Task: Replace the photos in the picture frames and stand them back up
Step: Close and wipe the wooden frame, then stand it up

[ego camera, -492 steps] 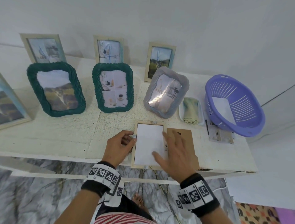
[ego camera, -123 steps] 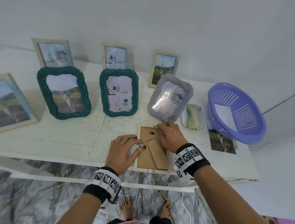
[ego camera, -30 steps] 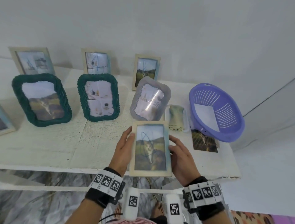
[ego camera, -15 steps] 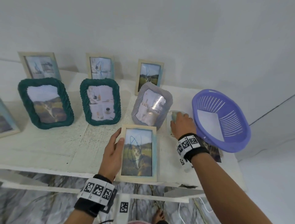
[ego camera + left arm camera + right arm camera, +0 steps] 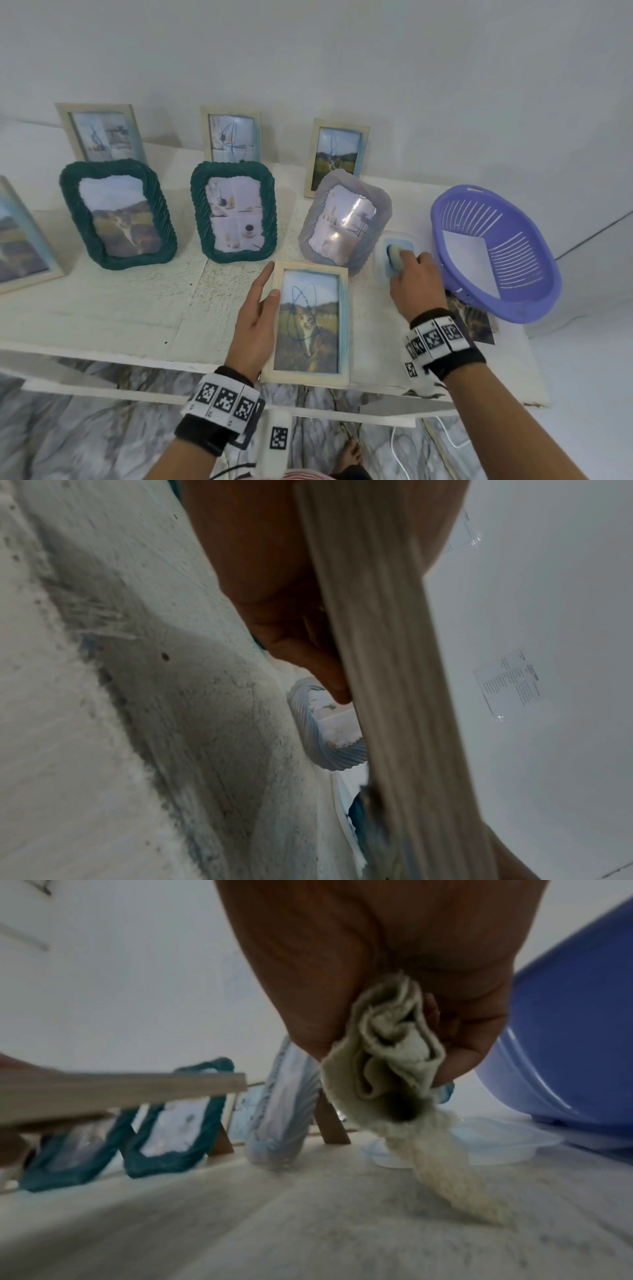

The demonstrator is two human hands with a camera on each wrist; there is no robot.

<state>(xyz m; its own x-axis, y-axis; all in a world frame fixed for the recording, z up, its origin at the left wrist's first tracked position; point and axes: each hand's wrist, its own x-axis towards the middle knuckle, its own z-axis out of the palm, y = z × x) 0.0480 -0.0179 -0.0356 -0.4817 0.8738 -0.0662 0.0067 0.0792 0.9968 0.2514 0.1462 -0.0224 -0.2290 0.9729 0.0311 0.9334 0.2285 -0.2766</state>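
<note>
Pale wood frame reloaded, not yet stood up.

Left hand (image 5: 255,325) grips the wooden frame (image 5: 310,325) by its left edge, tilted off the worktop (image 5: 113,318) in front of the grey frame (image 5: 346,219); it shows a cat photo under blue scribbles. Right hand (image 5: 412,284), right of the grey frame, clutches a cloth (image 5: 394,1053) over a clear tray (image 5: 409,240). Wiping and standing likely remain.

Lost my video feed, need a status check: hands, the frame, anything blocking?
Left hand grips wooden frame, cat photo in, face up. Right hand grips cloth over clear tray. Frame not yet stood. Nothing blocking.
</note>
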